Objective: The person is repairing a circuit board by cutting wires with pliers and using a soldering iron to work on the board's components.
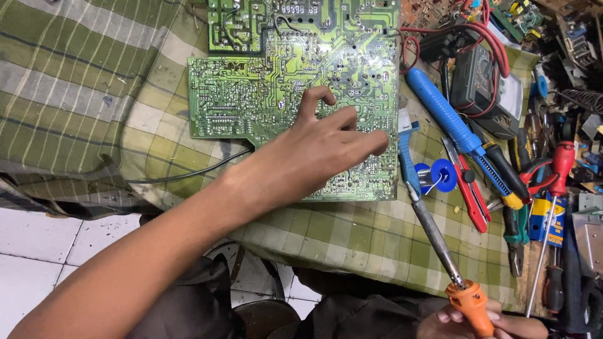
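A large green circuit board [251, 94] lies solder side up on a green checked cloth [75, 75]. My left hand [320, 150] reaches across it, fingers spread, fingertips resting on the board near its right edge. My right hand [483, 323], at the bottom edge of the view, grips the orange handle of a soldering iron [440, 245]. The iron's metal shaft points up toward the board's lower right corner, close to a blue spool of solder wire [440, 176].
Right of the board lie a blue desoldering pump [440, 107], a red utility knife [468, 188], a multimeter [480, 78] with red leads, pliers [516, 232] and screwdrivers [553, 207]. A black cable [188, 172] runs under the board. White floor tiles [50, 245] show at lower left.
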